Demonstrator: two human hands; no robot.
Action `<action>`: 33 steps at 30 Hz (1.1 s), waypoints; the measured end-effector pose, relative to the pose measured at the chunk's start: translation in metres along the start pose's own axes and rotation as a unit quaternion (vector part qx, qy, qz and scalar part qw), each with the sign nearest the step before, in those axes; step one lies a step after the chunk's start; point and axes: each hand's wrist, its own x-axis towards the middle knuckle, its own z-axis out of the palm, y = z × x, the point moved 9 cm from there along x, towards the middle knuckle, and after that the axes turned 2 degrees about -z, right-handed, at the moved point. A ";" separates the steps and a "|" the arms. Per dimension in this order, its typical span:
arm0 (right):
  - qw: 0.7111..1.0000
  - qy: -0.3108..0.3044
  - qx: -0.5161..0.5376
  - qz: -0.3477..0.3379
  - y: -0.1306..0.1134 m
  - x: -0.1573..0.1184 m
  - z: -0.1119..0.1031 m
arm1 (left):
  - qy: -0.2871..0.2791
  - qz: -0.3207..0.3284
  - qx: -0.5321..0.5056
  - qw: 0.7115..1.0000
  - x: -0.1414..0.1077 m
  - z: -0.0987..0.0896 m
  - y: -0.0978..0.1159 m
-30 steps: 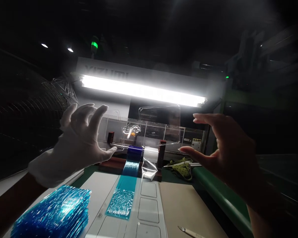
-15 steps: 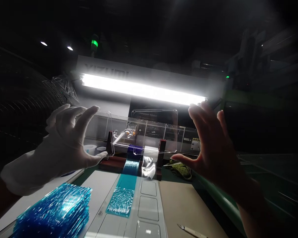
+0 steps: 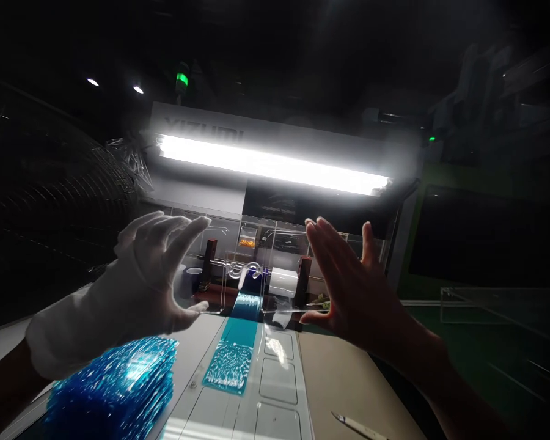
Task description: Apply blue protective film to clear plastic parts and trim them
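In front of me, my left hand [image 3: 158, 278], in a white glove, grips one end of a clear plastic moulding [image 3: 244, 270] between fingertips above and thumb below. My bare right hand [image 3: 348, 278] spans the other end the same way, fingers along the top and thumb at the lower edge. Two thin transparent plates make up the moulding, joined in the middle by a curly clear runner with a short sprue. The plates' outer edges are hard to make out against the background.
A bright tube lamp [image 3: 275, 166] hangs behind. Below stand a pile of shiny blue film pieces [image 3: 114, 385], a teal film strip [image 3: 239, 333] running from a roll, a white roll [image 3: 284, 281], a brown board [image 3: 348, 379] and a craft knife [image 3: 355, 426].
Both hands have lowered slightly and come closer together in the view. The moulding has turned, so its runner now sits midway between the hands, with the sprue pointing downward.
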 end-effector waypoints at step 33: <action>0.824 -0.279 0.444 0.215 0.021 -0.264 0.194 | -0.290 -0.150 -0.340 0.882 -0.197 0.168 0.097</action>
